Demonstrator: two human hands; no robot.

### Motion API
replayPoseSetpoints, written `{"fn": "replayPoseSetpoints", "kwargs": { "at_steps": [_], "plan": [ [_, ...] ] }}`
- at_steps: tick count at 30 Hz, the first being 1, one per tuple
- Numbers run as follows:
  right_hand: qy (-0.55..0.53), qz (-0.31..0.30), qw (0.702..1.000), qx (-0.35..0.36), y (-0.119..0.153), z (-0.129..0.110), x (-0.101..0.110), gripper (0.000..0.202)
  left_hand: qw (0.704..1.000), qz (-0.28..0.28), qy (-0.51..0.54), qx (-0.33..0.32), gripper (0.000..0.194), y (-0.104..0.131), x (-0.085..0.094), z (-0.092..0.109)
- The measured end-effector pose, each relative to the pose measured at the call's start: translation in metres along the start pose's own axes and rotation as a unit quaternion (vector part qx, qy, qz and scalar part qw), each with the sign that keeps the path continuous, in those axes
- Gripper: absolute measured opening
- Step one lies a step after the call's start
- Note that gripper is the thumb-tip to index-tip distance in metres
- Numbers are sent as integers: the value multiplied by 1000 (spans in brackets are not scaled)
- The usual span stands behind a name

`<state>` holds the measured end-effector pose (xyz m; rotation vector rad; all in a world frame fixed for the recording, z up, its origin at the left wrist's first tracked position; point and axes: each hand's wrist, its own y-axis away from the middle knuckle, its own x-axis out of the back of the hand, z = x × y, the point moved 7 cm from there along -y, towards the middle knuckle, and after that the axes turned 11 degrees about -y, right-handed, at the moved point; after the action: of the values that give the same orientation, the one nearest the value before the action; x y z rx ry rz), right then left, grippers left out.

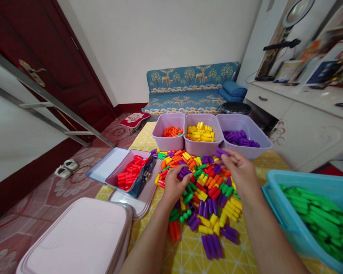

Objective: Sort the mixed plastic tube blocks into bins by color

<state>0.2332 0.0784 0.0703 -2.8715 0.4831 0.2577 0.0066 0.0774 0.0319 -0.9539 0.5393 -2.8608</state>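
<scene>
Left hand (175, 186): narrowed, thumb and fingers around a purple piece (184, 172), low over the pile's left side.
Right hand (240, 169): pinching another purple piece (220, 152) by its end, at the pile's far right, just in front of the right-hand lilac bin.
Mixed pile (200, 196): red, orange, yellow, green and purple plastic pieces, spread beneath and between both hands; several purple ones lie at the edge nearest the person.
Lilac bins: three side by side past the hands, from left the orange bin (168, 144), the yellow bin (201, 148) and the purple bin (246, 152), named for their contents.
Left of the left hand: an open box (143, 182) of red pieces, its lid flipped back.
By the right forearm: a turquoise basket (311, 175) of green pieces.
Table (237, 251): yellow patterned cloth on top.
Farther off: a blue deer-print sofa (185, 101) against the wall.
</scene>
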Motion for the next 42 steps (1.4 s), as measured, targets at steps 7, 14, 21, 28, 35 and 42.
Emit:
{"fn": "replayPoseSetpoints", "kwargs": {
  "at_steps": [7,14,21,28,35,42],
  "plan": [
    [-90,49,995,15,14,13,-10,48,999,-18,-33,-12,36,1,0,2],
    [196,-121,972,54,31,41,-38,24,997,-27,-47,-60,46,2,1,12],
    [450,-159,868,135,11,39,-54,40,993,-17,-73,-88,25,1,-2,15],
    [567,-177,798,98,5,48,-77,49,992,13,-86,-86,38,3,1,12],
    [577,-179,795,66,2,52,-84,39,994,16,-76,-80,36,3,-1,11],
    [562,-173,808,43,1,56,-90,48,994,16,-75,-84,34,3,-1,11]
  ]
}}
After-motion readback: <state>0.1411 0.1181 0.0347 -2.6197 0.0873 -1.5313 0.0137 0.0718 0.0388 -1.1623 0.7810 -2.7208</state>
